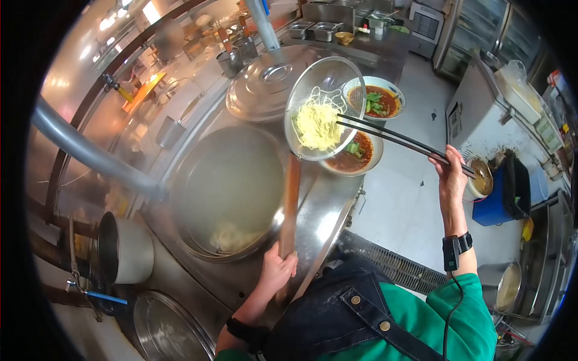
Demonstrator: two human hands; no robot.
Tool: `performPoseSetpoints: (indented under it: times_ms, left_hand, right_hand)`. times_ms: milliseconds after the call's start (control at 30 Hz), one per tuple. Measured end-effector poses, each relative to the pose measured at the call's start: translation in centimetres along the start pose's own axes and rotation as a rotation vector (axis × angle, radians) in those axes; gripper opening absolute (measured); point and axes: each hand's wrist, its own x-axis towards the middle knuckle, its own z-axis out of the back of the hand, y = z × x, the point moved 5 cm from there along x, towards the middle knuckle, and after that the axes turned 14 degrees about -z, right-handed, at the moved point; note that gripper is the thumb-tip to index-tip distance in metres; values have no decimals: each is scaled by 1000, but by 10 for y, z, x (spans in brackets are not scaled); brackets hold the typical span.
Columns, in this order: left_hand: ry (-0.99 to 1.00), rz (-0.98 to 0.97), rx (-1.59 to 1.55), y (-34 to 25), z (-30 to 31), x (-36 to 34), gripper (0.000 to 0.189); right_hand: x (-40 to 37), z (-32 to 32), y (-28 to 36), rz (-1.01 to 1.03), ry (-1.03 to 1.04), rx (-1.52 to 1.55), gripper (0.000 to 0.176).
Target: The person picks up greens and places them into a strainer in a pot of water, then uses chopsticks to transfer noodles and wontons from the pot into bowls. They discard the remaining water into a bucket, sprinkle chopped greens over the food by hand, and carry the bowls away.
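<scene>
My left hand is closed around the wooden handle of a wire mesh strainer. A clump of yellow noodles lies in the strainer. Long dark chopsticks are gripped in my right hand, and their tips touch the noodles. Partly hidden behind the strainer are two bowls of red soup with greens, a farther bowl and a nearer bowl. Left of the handle, a large pot holds cloudy water, with pale noodles near its front edge.
A round metal lid lies behind the pot. A faucet pipe reaches in from the left, above a hanging saucepan. Another metal pot stands at front left. A blue bin and a white freezer are on the right.
</scene>
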Motion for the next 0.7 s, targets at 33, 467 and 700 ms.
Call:
performPoseSetpoints:
  times_ms: [33,467,700]
  left_hand:
    - [-13,-39,55,2,0,2,16]
    - [-77,-275,728,-4,7,21,37]
    - [-92,-445,920,-12,14,17,44]
  right_hand:
    - [0,7,3,4,4,0,26]
    - [-19,56,27,34,-161,-167,25]
    - [-25,51,51,156,-110,-375,20]
